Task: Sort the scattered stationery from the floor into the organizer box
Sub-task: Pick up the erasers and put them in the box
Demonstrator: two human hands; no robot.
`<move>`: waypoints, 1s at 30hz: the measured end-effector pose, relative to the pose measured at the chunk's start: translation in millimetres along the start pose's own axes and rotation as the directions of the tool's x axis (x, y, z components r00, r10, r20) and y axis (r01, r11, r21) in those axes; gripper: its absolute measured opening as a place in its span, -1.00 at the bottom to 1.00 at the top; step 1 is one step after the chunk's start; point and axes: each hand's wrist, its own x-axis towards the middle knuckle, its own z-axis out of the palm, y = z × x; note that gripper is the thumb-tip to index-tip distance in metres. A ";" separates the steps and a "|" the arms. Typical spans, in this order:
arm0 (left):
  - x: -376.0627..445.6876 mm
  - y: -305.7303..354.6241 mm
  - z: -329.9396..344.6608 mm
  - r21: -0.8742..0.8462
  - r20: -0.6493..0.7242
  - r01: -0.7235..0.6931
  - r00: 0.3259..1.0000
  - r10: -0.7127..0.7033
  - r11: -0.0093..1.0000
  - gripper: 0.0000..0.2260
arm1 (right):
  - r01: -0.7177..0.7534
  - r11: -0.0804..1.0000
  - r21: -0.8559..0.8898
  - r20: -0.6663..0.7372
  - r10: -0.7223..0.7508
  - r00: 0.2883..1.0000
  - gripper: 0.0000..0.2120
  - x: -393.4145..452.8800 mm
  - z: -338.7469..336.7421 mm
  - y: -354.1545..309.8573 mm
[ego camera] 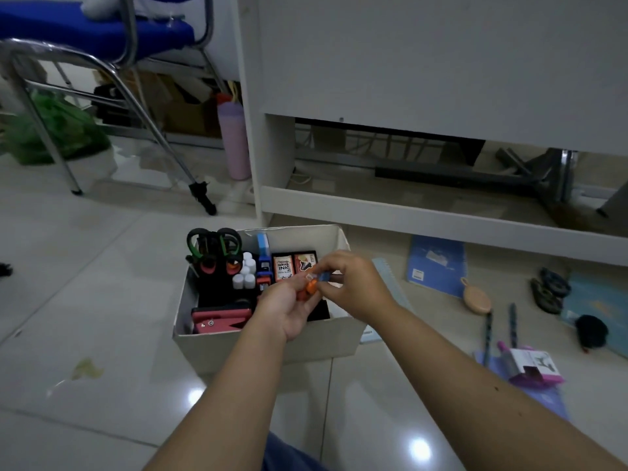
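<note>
Hovering over the near right part of the organizer box (261, 348), both hands meet around a few small pieces. The left hand (289, 309) lies palm up, its fingers curled under an orange piece (310, 287) as a cradle, probably so nothing drops before it is placed. The right hand (353, 283) comes in from above, and its grip pinches a small blue piece (324, 277) between thumb and fingertips, just touching the orange one; a pale little item sits between them, too small to name. It looks as if the pieces are being separated, each for its own slot.

Inside the box, scissors (214, 246) stand upright at the far left, handles up for easy reach. White small bottles (245, 273) cluster beside them, ink boxes (295, 265) sit at the far side, and a red hole punch (221, 321) lies flat at the near left.

On the floor to the right, more waits: a blue notebook (436, 263) at the far side, two pens (488, 334) nearer, and a pink box (533, 367) near the right forearm. So the sorting seems well underway but unfinished.
</note>
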 end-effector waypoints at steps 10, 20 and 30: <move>28.3 1.0 -8.1 -0.023 -0.058 -0.033 0.998 0.031 0.999 -0.70 | -0.230 0.921 0.315 -0.031 0.252 0.967 -0.76 14.7 21.1 7.9; 31.8 7.1 -6.9 -0.084 -0.015 0.028 0.999 -0.030 0.996 -0.64 | -0.224 0.969 0.101 0.058 0.219 0.974 -0.51 19.1 36.2 17.1; 32.4 12.6 -14.3 0.055 0.083 0.003 0.997 -0.008 0.998 -0.60 | -0.091 0.996 0.023 0.046 0.090 0.995 -0.69 34.7 43.3 13.5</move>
